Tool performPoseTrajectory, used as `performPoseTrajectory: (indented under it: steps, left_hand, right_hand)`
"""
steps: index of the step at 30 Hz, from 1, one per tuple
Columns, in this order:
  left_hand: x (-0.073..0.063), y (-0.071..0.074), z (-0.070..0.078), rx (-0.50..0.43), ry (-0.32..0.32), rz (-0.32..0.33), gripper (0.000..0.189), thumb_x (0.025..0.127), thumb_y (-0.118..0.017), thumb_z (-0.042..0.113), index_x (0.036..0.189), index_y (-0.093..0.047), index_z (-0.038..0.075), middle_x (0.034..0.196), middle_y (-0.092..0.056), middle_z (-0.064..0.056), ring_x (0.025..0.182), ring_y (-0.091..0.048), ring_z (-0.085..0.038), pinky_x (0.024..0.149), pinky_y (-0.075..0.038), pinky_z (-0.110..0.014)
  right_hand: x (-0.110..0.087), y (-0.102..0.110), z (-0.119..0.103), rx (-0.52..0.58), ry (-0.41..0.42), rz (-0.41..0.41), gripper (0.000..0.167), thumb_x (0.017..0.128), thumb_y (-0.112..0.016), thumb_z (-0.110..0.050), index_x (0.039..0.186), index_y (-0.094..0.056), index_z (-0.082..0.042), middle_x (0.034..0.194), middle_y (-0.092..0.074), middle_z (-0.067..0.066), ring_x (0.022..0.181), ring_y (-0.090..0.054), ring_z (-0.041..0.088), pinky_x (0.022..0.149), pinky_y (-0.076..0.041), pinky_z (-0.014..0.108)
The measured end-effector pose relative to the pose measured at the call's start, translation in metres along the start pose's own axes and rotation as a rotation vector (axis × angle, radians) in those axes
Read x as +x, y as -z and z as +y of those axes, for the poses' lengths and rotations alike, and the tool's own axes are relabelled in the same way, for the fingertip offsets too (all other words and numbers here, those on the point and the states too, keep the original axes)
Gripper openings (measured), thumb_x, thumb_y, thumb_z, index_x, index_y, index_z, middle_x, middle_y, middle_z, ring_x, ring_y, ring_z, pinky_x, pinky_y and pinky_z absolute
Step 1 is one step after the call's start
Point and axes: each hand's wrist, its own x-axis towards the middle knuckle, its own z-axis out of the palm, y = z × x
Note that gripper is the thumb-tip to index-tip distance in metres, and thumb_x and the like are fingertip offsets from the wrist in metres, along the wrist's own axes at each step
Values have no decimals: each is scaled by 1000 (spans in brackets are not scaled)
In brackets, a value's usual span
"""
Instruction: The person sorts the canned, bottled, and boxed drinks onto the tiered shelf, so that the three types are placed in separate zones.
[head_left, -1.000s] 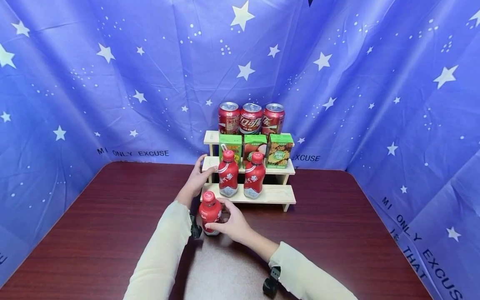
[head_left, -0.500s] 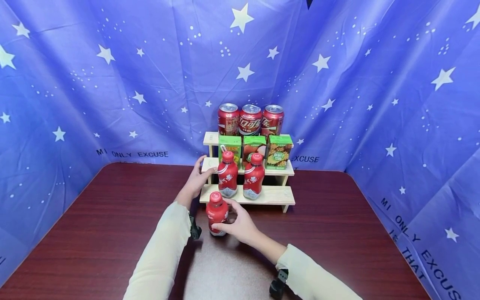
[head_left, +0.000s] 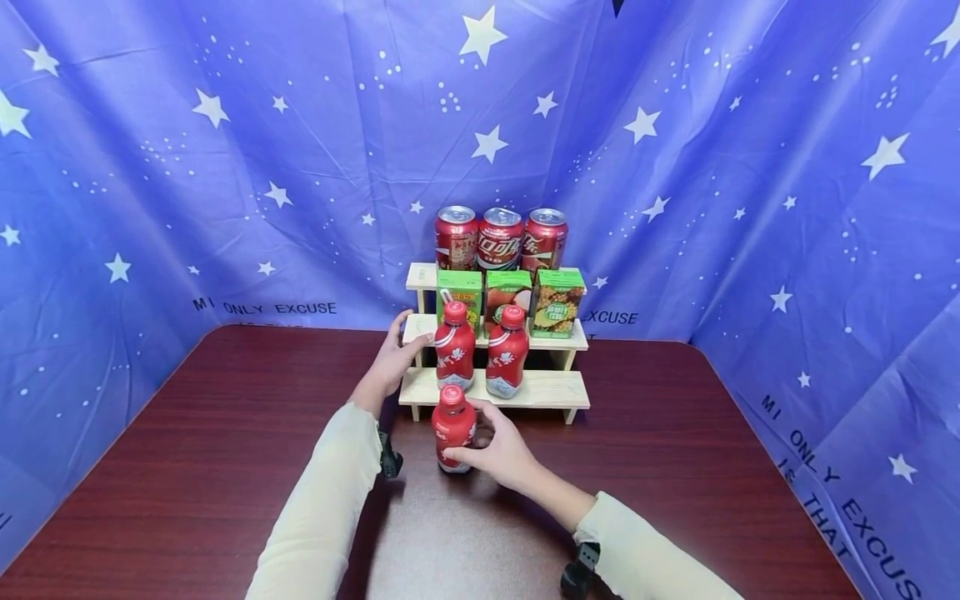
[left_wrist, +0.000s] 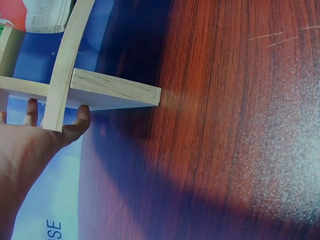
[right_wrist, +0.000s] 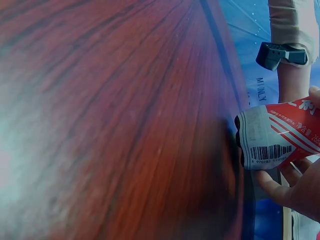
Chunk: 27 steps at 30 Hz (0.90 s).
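Note:
My right hand (head_left: 502,454) grips a red drink bottle (head_left: 453,437) with a red cap. It is upright, low over the table in front of the wooden tiered shelf (head_left: 555,390). The right wrist view shows the barcode on the white lower part of this bottle (right_wrist: 272,137), with thumb and fingers around it. At the shelf's left side, my left hand (head_left: 390,362) holds the side of the middle tier, thumb toward the front. Behind the wooden upright (left_wrist: 62,75), its fingers partly show in the left wrist view. Two matching bottles (head_left: 454,350) stand on the lowest tier, left and centre.
Three green-topped juice cartons (head_left: 558,304) line the middle tier, and three red cola cans (head_left: 501,237) the top one. On the lowest tier, bare wood shows right of the bottles. A blue star-patterned curtain (head_left: 300,167) surrounds the dark red table (head_left: 675,467).
My right hand has moved the held bottle to the right, from beside the left forearm to in front of the shelf's left bottle. The left hand stays in place.

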Motion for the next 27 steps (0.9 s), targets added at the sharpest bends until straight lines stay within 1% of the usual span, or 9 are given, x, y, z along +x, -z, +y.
performPoseTrajectory:
  steps: [3,8,9,14,17,21,27]
  left_hand:
    - [1,0,-1,5,-12,-1,71,93,-58,19,149,-16,26,131,-43,-17,113,-48,-24,99,-37,-36]
    - [0,-1,2,-15,-24,-3,71,92,-58,16,149,-16,24,132,-43,-17,112,-48,-23,100,-37,-36]
    - [0,-2,2,-15,-26,-3,70,92,-58,15,149,-16,23,132,-43,-17,111,-49,-23,100,-37,-35]
    - [0,-2,3,-21,-30,6,70,92,-58,14,148,-18,22,130,-44,-17,108,-49,-21,98,-38,-34]
    - [0,-2,3,-24,-25,6,71,92,-58,14,148,-17,22,130,-43,-18,108,-49,-22,99,-38,-34]
    - [-1,-2,3,-19,-9,7,70,92,-59,15,148,-18,25,131,-42,-18,109,-49,-22,100,-37,-35]
    - [-2,-2,2,-22,-17,6,70,92,-58,15,148,-18,25,131,-43,-19,111,-48,-24,103,-35,-37]
  right_hand:
    - [-2,5,0,-13,-6,12,64,75,-76,-4,131,-45,0,115,-61,19,94,-62,19,84,-53,39]
    - [-4,16,-1,-46,-17,50,64,74,-77,-4,130,-46,1,115,-62,20,92,-61,14,80,-53,28]
    - [-4,18,0,-50,-13,58,65,74,-77,-4,130,-45,2,115,-61,20,92,-61,13,80,-53,27]
    - [-2,28,17,-48,-27,97,67,73,-79,-6,131,-46,-2,118,-61,18,92,-59,11,80,-52,26]
    - [-2,33,27,-48,-39,121,67,72,-80,-9,131,-48,-6,117,-62,14,92,-59,11,80,-52,25]
    - [-5,41,31,-54,-16,144,67,71,-81,-11,130,-49,-9,115,-63,13,94,-59,12,79,-52,25]
    - [-9,52,32,-51,5,162,67,70,-82,-10,129,-49,-10,112,-63,13,92,-59,5,79,-53,28]
